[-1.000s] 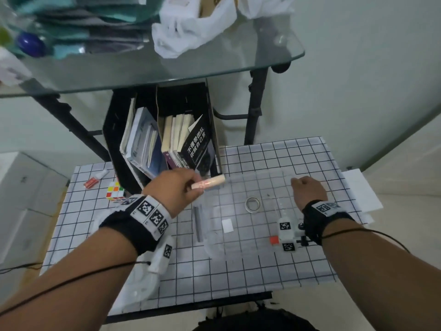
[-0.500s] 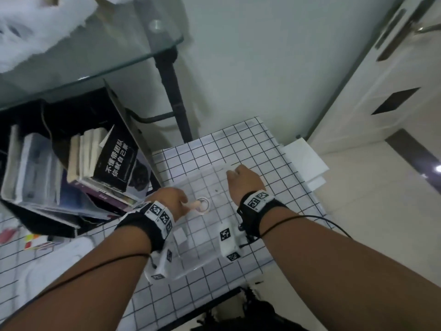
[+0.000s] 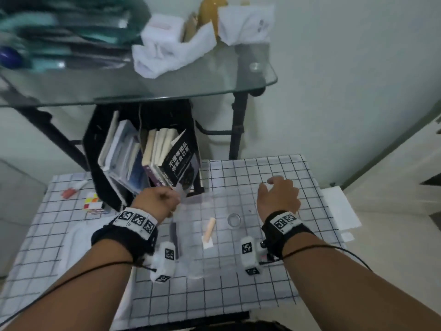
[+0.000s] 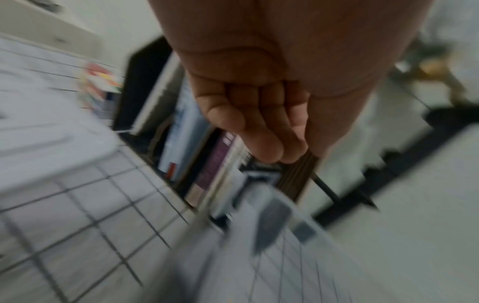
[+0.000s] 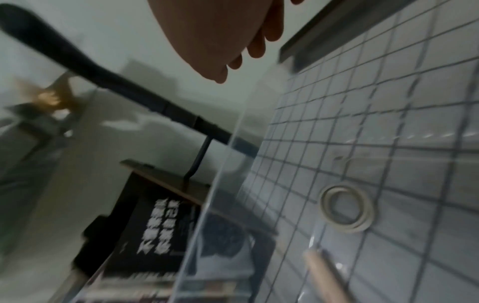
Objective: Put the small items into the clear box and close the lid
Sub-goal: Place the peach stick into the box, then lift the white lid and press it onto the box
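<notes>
Box point(image 3: 191, 237) holds stick point(image 3: 209, 228), tape ring point(image 3: 234, 220); left hand point(image 3: 156, 201) fisted empty, right hand point(image 3: 278, 198) relaxed.

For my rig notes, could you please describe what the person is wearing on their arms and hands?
Both forearms are bare, without sleeves or gloves. Each wrist carries a black wristband topped by a white strip of square black-and-white markers. A small white camera unit with similar markers hangs beside each wrist, and a thin black cable trails back along each arm.

L hand point(image 4: 259, 114) fingers curled, empty, over blurred books point(image 4: 186, 143), grid cloth point(image 4: 90, 235)
</notes>
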Available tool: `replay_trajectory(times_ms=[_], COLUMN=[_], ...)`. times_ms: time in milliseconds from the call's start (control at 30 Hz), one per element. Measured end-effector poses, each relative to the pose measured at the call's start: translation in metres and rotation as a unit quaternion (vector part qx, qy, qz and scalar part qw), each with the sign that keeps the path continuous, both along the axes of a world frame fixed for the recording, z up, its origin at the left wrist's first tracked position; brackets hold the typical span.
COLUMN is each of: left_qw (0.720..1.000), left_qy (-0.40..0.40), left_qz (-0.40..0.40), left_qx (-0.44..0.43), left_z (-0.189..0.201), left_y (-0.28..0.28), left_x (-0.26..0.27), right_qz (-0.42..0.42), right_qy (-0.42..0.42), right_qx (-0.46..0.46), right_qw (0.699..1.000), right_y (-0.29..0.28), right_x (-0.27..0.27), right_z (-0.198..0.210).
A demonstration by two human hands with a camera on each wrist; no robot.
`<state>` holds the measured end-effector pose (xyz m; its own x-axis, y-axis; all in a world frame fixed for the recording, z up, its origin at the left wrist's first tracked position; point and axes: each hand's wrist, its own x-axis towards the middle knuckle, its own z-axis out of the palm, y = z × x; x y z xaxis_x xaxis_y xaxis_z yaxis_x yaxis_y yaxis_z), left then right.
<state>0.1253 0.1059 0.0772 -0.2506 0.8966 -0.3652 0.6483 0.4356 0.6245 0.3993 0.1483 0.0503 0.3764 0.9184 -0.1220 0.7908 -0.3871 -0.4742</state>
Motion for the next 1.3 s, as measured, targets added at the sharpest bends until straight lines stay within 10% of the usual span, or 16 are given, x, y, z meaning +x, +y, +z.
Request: replay_trajectory(times_ms=[267, 533, 833, 1299], left_qw=[0.915, 0.729, 0.610, 0.547], left_qy=[-0.170, -0.310, -0.408, -0.435], left_qz=[0.365, 0.606, 0.676, 0.713], left_qx=[-0.001, -0.065, -0.064, -0.060], left_z=[-0.021, -0.074, -0.120, -0.142], left_y=[-0.106, -0.225, -0.271, -0.261], left_x=[-0.122, -0.176, -0.179, -0.188], right_qz=[0.312, 0.495, 0.532, 0.503], right_qy=[0.039, 0.006, -0.118, -0.152], right_qx=[0.091, -0.039, -0.200, -0.247], right_qw=[0.945, 0.868, 0.814, 0.814], right_y=[-0.008, -0.050, -0.062, -0.049], right_x=[-0.175, -0.329, -0.394, -0.429], right_z=[0.040, 0.011, -0.070, -0.088])
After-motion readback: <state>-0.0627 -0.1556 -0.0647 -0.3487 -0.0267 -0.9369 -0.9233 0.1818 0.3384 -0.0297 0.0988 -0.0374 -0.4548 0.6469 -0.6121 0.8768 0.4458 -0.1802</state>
